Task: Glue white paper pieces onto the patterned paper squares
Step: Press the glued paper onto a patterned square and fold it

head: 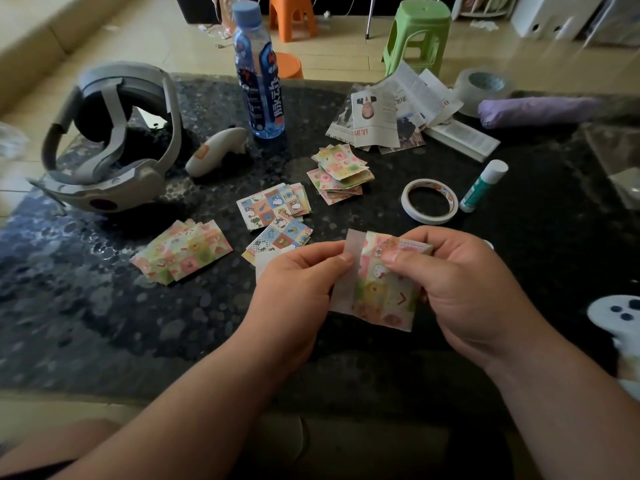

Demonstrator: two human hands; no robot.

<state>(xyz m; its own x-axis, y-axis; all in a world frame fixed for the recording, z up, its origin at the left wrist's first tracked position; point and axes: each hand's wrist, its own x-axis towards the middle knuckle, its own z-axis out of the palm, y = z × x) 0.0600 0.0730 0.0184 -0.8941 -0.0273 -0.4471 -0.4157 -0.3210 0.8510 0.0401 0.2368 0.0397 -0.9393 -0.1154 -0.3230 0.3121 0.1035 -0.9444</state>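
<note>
Both hands hold one patterned paper square [382, 296] above the dark table's near side. A white paper strip [346, 285] runs down its left edge. My left hand [298, 282] pinches that strip with thumb on top. My right hand [464, 285] pinches the square's upper right part, thumb pressing the printed face. A glue stick [483, 185], capped, lies to the right behind the hands. Stacks of patterned squares sit at the left [181, 252], middle [273, 207] and back [341, 173]. White pieces [268, 259] peek out behind my left hand.
A roll of white tape [429, 201] lies beside the glue stick. A headset [110, 140] and controller [214, 152] sit at the left, a blue bottle [258, 74] at the back. Cut newspaper [388, 112], a clear tape roll [481, 86] and a purple bundle [536, 110] lie back right.
</note>
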